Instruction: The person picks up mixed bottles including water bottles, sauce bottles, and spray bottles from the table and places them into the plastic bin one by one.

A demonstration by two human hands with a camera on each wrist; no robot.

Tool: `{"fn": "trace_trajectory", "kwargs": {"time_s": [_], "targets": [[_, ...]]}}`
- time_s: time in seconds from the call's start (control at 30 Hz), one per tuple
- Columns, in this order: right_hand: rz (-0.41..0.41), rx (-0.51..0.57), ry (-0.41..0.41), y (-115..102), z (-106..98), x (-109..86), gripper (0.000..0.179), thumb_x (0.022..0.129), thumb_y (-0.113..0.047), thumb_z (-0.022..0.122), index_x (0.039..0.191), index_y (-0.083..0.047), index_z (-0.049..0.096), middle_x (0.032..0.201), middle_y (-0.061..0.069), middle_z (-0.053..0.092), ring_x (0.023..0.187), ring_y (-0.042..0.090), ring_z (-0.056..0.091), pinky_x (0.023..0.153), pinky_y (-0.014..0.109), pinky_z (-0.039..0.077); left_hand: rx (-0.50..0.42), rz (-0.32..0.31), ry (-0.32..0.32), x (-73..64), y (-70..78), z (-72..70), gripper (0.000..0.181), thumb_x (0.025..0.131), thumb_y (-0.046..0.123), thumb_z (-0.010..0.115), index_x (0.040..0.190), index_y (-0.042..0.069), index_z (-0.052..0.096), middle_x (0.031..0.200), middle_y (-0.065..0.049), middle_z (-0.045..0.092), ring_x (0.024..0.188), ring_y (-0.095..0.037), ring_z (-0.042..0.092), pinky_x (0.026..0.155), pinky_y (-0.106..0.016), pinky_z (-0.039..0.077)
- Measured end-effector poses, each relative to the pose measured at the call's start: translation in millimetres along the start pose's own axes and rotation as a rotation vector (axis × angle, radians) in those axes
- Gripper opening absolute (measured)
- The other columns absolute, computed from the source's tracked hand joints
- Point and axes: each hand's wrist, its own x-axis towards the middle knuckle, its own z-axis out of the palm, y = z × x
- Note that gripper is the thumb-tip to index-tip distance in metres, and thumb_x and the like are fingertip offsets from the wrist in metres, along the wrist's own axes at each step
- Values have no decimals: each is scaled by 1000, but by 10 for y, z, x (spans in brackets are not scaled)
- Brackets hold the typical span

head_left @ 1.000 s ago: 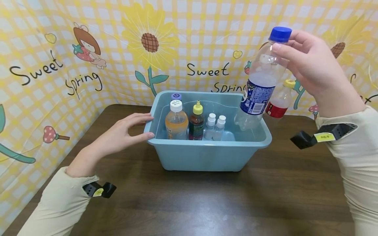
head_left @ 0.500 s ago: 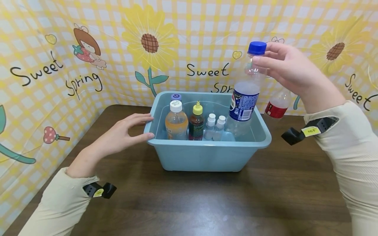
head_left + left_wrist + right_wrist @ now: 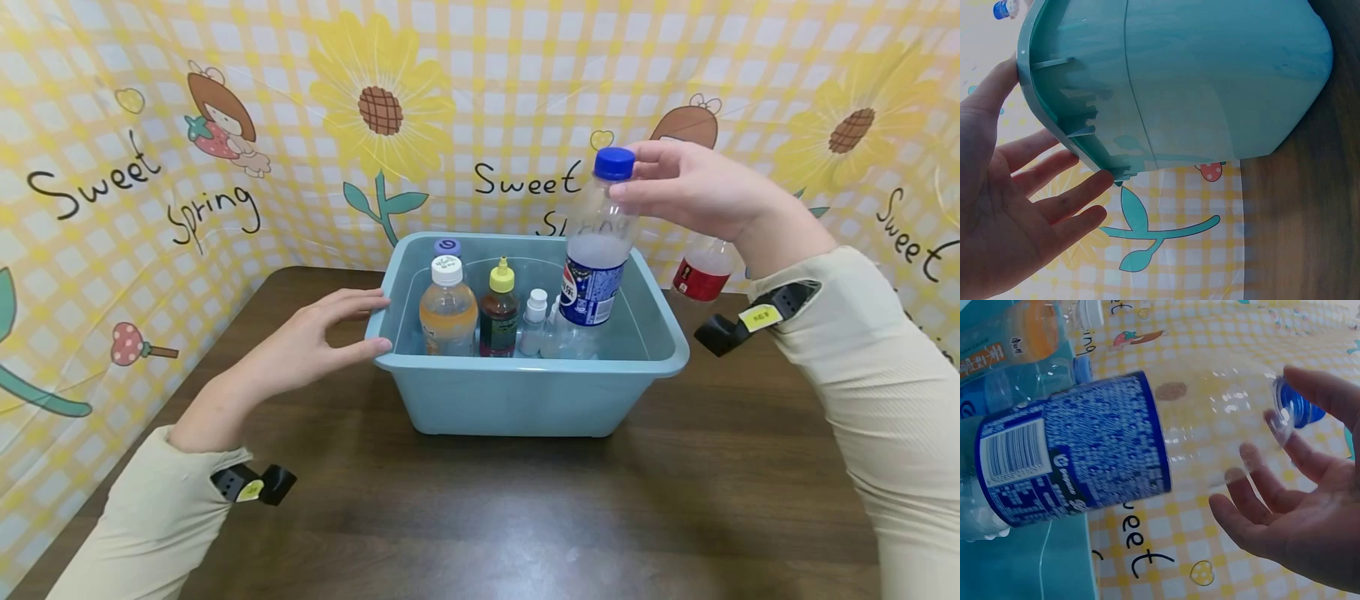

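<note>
My right hand [image 3: 697,187] pinches the neck of a clear plastic bottle [image 3: 592,279] just under its blue cap. The bottle has a blue label and tilts slightly, its base down inside a light blue plastic bin [image 3: 517,396]. In the right wrist view the thumb lies near the cap, with the fingers along the neck and shoulder. My left hand [image 3: 300,346] rests against the bin's left rim, fingers spread and touching the edge. Inside the bin stand an orange-labelled bottle [image 3: 448,312], a dark bottle with a yellow nozzle [image 3: 499,317] and small white-capped bottles [image 3: 535,321], one partly hidden.
A bottle with a red label [image 3: 702,273] stands behind the bin on the right, partly covered by my hand. A purple cap [image 3: 447,247] shows behind the orange-labelled bottle. The bin sits on a dark wooden table [image 3: 450,508], with a yellow checked cloth [image 3: 510,100] behind.
My right hand has moved left and down with the blue-capped bottle, bringing its lower part into the bin and in front of one small bottle. The left hand has stayed on the rim.
</note>
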Motion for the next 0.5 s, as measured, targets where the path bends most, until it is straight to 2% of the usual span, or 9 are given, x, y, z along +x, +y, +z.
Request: {"fn": "trace_trajectory", "kwargs": {"time_s": [0.1,0.23,0.5], "targets": [[8,-55,-50,3,24,26,23,92,-10,56,115,-12,57,107,-2,62,102,14,56,90,20,48,1,1,1,3,1,0,60,87,38,64,137,12,47,144,-9,41,129,-32,44,102,-57,37],[52,-136,-86,26,36,80,31,92,-13,57,123,-12,51,112,-4,61,106,13,56,92,19,46,6,1,2,3,-2,0,59,87,38,64,137,12,47,144,-9,41,129,-32,44,102,-57,37],[59,-231,-179,120,45,236,30,92,-14,58,122,-15,51,115,-3,62,112,15,54,96,27,44,7,-4,1,1,2,-2,60,87,39,64,137,12,46,145,-8,40,129,-32,43,102,-57,37]]}}
